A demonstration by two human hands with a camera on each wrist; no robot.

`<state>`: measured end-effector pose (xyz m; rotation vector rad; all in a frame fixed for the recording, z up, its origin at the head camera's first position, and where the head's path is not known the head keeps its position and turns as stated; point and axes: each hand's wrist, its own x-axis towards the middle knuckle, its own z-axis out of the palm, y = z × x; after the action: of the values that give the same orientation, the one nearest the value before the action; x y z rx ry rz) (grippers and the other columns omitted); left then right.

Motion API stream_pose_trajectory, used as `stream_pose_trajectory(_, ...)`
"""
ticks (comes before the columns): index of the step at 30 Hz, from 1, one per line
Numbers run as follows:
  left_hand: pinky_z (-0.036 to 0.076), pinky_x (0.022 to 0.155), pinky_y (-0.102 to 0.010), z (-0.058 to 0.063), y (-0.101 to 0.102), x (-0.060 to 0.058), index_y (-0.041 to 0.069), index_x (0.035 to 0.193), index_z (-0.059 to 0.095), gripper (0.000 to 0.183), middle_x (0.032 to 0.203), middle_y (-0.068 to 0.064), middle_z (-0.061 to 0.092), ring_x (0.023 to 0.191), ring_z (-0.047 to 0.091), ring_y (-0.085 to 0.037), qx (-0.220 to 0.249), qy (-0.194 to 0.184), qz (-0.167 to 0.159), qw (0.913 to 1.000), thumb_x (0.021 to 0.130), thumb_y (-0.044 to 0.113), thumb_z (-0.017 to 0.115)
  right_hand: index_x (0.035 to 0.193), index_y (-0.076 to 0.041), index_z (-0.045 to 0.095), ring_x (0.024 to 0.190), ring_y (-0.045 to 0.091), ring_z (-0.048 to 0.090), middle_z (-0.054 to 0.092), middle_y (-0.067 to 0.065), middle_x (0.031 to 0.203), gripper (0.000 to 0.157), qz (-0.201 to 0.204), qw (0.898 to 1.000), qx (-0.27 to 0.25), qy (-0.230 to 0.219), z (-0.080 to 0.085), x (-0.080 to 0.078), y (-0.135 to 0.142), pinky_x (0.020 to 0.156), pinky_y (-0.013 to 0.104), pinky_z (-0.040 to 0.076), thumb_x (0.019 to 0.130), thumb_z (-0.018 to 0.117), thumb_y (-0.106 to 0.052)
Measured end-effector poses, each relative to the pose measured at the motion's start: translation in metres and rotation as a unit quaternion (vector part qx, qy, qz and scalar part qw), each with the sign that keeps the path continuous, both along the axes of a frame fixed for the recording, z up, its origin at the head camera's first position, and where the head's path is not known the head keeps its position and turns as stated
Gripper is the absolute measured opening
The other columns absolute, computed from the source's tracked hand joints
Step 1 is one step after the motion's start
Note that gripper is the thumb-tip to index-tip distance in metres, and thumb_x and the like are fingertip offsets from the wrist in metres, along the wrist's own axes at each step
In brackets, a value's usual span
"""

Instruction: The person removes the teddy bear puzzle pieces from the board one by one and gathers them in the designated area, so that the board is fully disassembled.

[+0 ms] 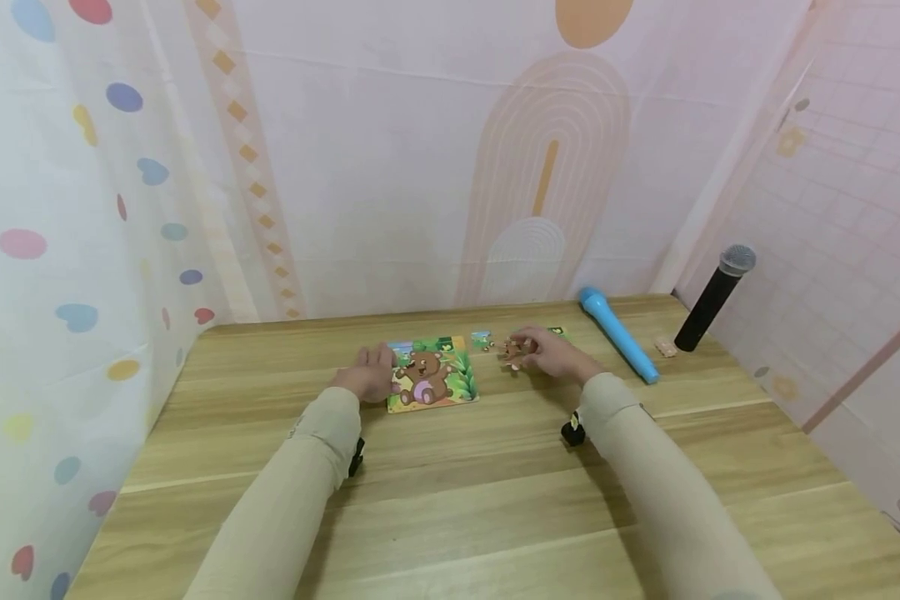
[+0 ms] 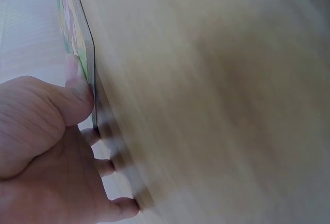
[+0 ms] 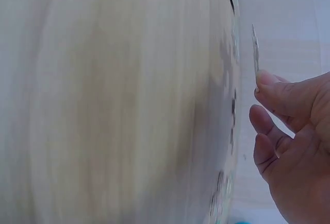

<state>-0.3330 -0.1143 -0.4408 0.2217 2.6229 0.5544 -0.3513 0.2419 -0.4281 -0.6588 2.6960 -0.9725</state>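
Observation:
In the head view a jigsaw puzzle with a brown bear picture lies flat on the table. My left hand is at its left side; in the left wrist view the thumb touches the edge of the puzzle while other fingertips rest on the tabletop. To the right of the puzzle, my right hand pinches a brown puzzle piece between thumb and index finger. The right wrist view shows that piece edge-on, raised above the table, with the remaining fingers loosely bent.
Loose puzzle pieces lie beside and behind the right hand. A blue microphone lies farther right, and a black microphone stands near the right edge by a small pale item. Printed curtains border the wooden table.

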Motion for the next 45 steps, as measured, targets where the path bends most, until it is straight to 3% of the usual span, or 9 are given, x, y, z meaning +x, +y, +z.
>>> stream_pose_trajectory(6,0.000,0.118,-0.068,-0.002,-0.002,-0.003,0.006,0.141,0.029,0.043,0.166,-0.029,-0.006,0.152,-0.015,-0.043,-0.010,-0.003,0.000,0.9999,0.107,0.023,0.048,0.147,-0.002,0.052,0.103,0.027,0.056,0.056,0.018,0.133,0.053,0.000,1.000,0.006,-0.001,0.001,-0.002,0.012,0.085,0.037,0.051,0.096,0.062,0.006)
stream_pose_trajectory(13,-0.001,0.115,-0.073,0.001,-0.004,-0.001,0.006,0.141,0.029,0.042,0.166,-0.028,-0.007,0.151,-0.016,-0.044,-0.018,-0.004,-0.002,0.9998,0.107,0.024,0.047,0.139,0.007,0.054,0.107,0.030,0.057,0.058,0.022,0.132,0.043,-0.009,1.000,0.028,0.001,0.001,-0.001,0.020,0.091,0.042,0.051,0.096,0.062,0.007)
stream_pose_trajectory(20,0.000,0.115,-0.073,0.004,-0.002,0.003,0.006,0.140,0.030,0.043,0.165,-0.030,-0.006,0.152,-0.015,-0.044,-0.015,-0.008,0.000,0.9999,0.106,0.026,0.050,0.135,0.008,0.056,0.098,0.028,0.057,0.060,0.023,0.126,0.041,-0.007,0.998,0.054,0.018,-0.001,0.000,0.025,0.086,0.041,0.051,0.095,0.063,0.007)
stream_pose_trajectory(30,0.003,0.117,-0.071,-0.008,-0.002,-0.005,0.007,0.137,0.031,0.039,0.165,-0.031,-0.003,0.152,-0.014,-0.045,-0.009,0.003,0.003,1.0000,0.106,0.023,0.050,0.139,0.009,0.054,0.105,0.030,0.059,0.057,0.026,0.137,0.046,-0.005,0.997,0.068,0.026,-0.004,0.000,0.029,0.091,0.044,0.051,0.094,0.065,0.008)
stream_pose_trajectory(38,0.011,0.117,-0.069,-0.010,-0.002,-0.008,0.007,0.135,0.030,0.039,0.164,-0.032,0.000,0.152,-0.012,-0.045,-0.014,0.009,0.001,0.9999,0.106,0.023,0.051,0.137,0.008,0.056,0.100,0.028,0.055,0.059,0.024,0.132,0.045,-0.006,0.997,0.071,0.034,0.000,0.001,0.028,0.088,0.042,0.049,0.093,0.067,0.007)
stream_pose_trajectory(45,0.008,0.117,-0.070,-0.008,-0.002,-0.008,0.007,0.137,0.029,0.040,0.164,-0.031,-0.001,0.152,-0.013,-0.044,-0.006,0.006,-0.002,1.0000,0.106,0.023,0.050,0.136,0.009,0.055,0.103,0.029,0.055,0.057,0.025,0.132,0.044,0.005,0.998,0.058,0.023,-0.001,0.002,0.027,0.089,0.040,0.050,0.093,0.063,0.013)
